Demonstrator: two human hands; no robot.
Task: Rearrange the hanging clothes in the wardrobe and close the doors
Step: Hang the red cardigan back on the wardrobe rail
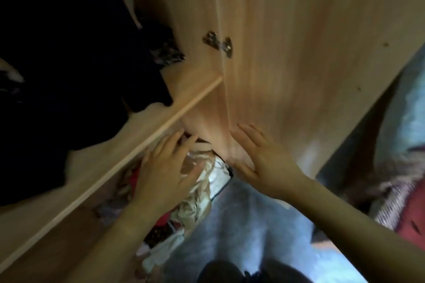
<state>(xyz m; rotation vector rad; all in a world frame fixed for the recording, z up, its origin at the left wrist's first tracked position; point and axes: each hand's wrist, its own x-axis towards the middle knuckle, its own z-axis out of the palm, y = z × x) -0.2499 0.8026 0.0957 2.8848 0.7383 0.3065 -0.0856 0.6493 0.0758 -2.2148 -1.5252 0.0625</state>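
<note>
Grey-blue floor (241, 225) lies below. The tall door (299, 53) stands open, long side up. The right hand (259, 156) presses flat on it, fingers spread. The left hand (161, 167) is loose, holding nothing. Dark clothes (69, 64) hang left, above the shelf (128, 131).

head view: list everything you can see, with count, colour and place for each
clothes: several (exact count unclear), black, hanging at upper left
shelf: one, light wood, running diagonally below the clothes
door: one, light wood, open, centre to right
hinge: one, metal, on the door's inner edge, upper centre
heap: one, mixed beige, white and red cloth, under the shelf
floor: one, blue-grey, bottom centre
fabric: pale blue with a pink-striped part, right edge beyond the door
left hand: one, fingers spread, over the heap
right hand: one, fingers straight, at the door's lower inner face
</note>
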